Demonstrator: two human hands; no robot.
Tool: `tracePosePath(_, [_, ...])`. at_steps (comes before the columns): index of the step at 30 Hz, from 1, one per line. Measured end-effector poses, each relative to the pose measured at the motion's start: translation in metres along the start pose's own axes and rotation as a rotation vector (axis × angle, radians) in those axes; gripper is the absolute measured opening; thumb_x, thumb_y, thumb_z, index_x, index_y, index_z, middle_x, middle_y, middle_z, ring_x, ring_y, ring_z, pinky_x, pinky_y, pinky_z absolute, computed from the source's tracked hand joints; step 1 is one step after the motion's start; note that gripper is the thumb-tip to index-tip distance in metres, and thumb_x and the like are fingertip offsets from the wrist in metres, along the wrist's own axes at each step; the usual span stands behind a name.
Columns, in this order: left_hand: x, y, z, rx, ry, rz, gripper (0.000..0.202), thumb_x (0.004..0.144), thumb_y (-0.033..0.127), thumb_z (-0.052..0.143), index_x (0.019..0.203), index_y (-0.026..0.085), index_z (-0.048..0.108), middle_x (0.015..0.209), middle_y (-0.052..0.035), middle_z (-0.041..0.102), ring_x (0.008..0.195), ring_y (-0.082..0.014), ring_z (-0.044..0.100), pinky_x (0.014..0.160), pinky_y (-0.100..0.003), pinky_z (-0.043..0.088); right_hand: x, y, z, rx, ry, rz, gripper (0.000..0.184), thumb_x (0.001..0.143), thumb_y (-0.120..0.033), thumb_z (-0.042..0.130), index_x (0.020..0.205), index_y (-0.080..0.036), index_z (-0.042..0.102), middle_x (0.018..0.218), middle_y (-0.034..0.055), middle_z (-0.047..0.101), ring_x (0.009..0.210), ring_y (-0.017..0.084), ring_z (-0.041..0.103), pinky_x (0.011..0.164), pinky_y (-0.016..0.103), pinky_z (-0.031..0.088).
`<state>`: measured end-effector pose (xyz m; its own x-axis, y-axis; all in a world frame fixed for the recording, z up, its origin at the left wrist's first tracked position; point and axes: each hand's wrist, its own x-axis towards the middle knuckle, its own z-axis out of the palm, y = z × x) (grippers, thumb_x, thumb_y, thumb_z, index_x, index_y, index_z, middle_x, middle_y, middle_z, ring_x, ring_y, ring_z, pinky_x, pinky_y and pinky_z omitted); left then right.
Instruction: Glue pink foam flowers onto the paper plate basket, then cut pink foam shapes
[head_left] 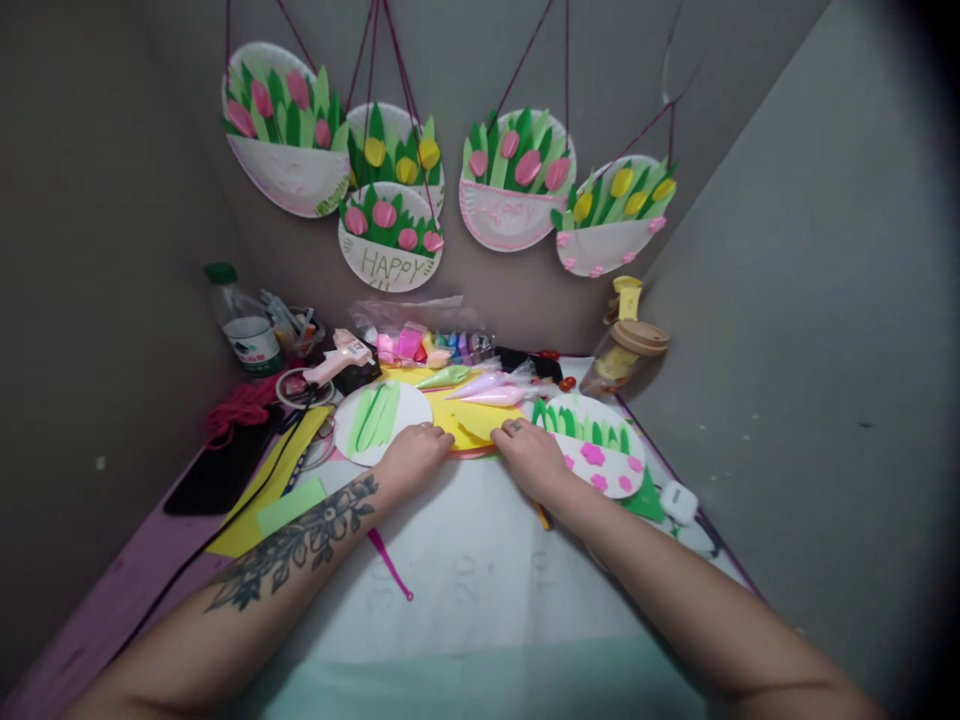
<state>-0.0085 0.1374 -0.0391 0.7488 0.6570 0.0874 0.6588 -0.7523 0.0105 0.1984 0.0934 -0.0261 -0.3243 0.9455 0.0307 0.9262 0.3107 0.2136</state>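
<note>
My left hand (414, 458) is closed at the left edge of a yellow paper (474, 422), fingers curled on it. From the opposite side, my right hand (534, 462), with a ring, pinches the same paper, which has a raised flap between the hands. Fingertips are partly hidden. Beside my left hand lies a white paper plate (346, 430) with light green strips on it. Next to my right hand rests a half-plate basket (619, 478) with green paper leaves and pink flowers on its front.
Piping bags (491, 388), a pink glue gun (341, 358) and a bag of coloured clay (420, 345) lie behind the hands. A bottle (251, 335) stands left, a lidded cup (626, 355) right. Finished plate baskets (517, 215) hang on the wall. A pink tool (391, 565) lies in front.
</note>
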Motion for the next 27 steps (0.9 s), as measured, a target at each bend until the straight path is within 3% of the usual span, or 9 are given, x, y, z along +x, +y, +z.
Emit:
tracePosePath(2, [0.002, 0.001, 0.002, 0.011, -0.001, -0.001, 0.018, 0.087, 0.016, 0.045, 0.089, 0.015, 0.063, 0.082, -0.0096, 0.065, 0.083, -0.0235, 0.060, 0.074, -0.035, 0.046, -0.001, 0.001, 0.003, 0.008, 0.025, 0.017, 0.015, 0.092, -0.017, 0.045, 0.097, -0.018, 0.059, 0.095, 0.0091, 0.062, 0.092, 0.023, 0.055, 0.071, 0.030, 0.038])
tracePosePath(5, [0.009, 0.004, 0.004, -0.004, 0.058, -0.027, 0.032, 0.087, 0.013, 0.044, 0.117, 0.015, 0.055, 0.101, -0.0111, 0.065, 0.092, -0.0229, 0.060, 0.078, -0.034, 0.046, 0.001, 0.004, 0.005, 0.037, 0.077, 0.072, 0.017, 0.092, -0.016, 0.044, 0.098, -0.017, 0.060, 0.096, 0.0103, 0.062, 0.092, 0.022, 0.054, 0.073, 0.030, 0.038])
tracePosePath(8, [0.020, 0.009, 0.005, -0.002, 0.180, -0.034, 0.053, 0.088, 0.011, 0.041, 0.139, 0.019, 0.032, 0.135, -0.0146, 0.048, 0.113, -0.0239, 0.053, 0.086, -0.034, 0.045, 0.005, 0.006, 0.004, 0.071, 0.142, 0.089, 0.018, 0.092, -0.016, 0.043, 0.097, -0.016, 0.061, 0.096, 0.0112, 0.062, 0.092, 0.022, 0.053, 0.074, 0.029, 0.038])
tracePosePath(11, [0.032, 0.013, 0.006, -0.012, 0.248, -0.001, 0.060, 0.088, 0.011, 0.039, 0.145, 0.021, 0.022, 0.148, -0.0150, 0.032, 0.129, -0.0263, 0.040, 0.095, -0.037, 0.040, 0.003, 0.006, 0.004, 0.092, 0.194, 0.075, 0.021, 0.092, -0.016, 0.042, 0.097, -0.015, 0.062, 0.096, 0.0113, 0.062, 0.093, 0.023, 0.053, 0.077, 0.029, 0.039])
tracePosePath(16, [0.050, 0.009, 0.006, -0.065, 0.242, 0.044, 0.061, 0.088, 0.016, 0.042, 0.146, 0.015, 0.021, 0.138, -0.0154, 0.048, 0.132, -0.0269, 0.036, 0.104, -0.042, 0.030, -0.018, -0.004, 0.011, 0.183, 0.129, -0.008, 0.024, 0.089, -0.010, 0.042, 0.097, -0.013, 0.065, 0.102, 0.0125, 0.063, 0.099, 0.023, 0.052, 0.085, 0.031, 0.041])
tracePosePath(19, [0.057, 0.003, 0.003, -0.110, 0.203, -0.058, 0.062, 0.087, 0.014, 0.043, 0.146, 0.017, 0.022, 0.113, -0.0124, 0.065, 0.112, -0.0246, 0.055, 0.096, -0.038, 0.038, -0.025, -0.009, 0.018, 0.261, 0.049, -0.031, 0.035, 0.086, -0.006, 0.043, 0.115, -0.011, 0.061, 0.118, 0.0150, 0.060, 0.112, 0.023, 0.049, 0.094, 0.034, 0.040])
tracePosePath(22, [0.058, -0.003, 0.001, -0.183, 0.182, -0.174, 0.063, 0.087, 0.014, 0.041, 0.146, 0.021, 0.021, 0.097, -0.0065, 0.069, 0.088, -0.0202, 0.064, 0.080, -0.031, 0.045, -0.021, -0.010, 0.022, 0.314, -0.015, -0.005, 0.049, 0.082, -0.001, 0.041, 0.129, -0.008, 0.052, 0.132, 0.0163, 0.053, 0.122, 0.023, 0.043, 0.101, 0.035, 0.037])
tracePosePath(24, [0.055, -0.006, 0.000, -0.225, 0.218, -0.204, 0.058, 0.088, 0.015, 0.038, 0.144, 0.020, 0.025, 0.106, -0.0075, 0.067, 0.089, -0.0191, 0.063, 0.078, -0.029, 0.046, -0.012, -0.007, 0.021, 0.330, -0.042, 0.018, 0.053, 0.081, 0.000, 0.039, 0.133, -0.007, 0.048, 0.137, 0.0163, 0.049, 0.125, 0.022, 0.042, 0.103, 0.034, 0.035])
tracePosePath(27, [0.046, -0.009, 0.001, -0.238, 0.228, -0.082, 0.044, 0.091, 0.017, 0.035, 0.133, 0.020, 0.043, 0.126, -0.0078, 0.057, 0.103, -0.0177, 0.058, 0.083, -0.027, 0.045, 0.007, -0.001, 0.016, 0.307, -0.062, 0.049, 0.049, 0.084, -0.001, 0.037, 0.132, -0.007, 0.048, 0.136, 0.0175, 0.050, 0.123, 0.022, 0.046, 0.101, 0.032, 0.036])
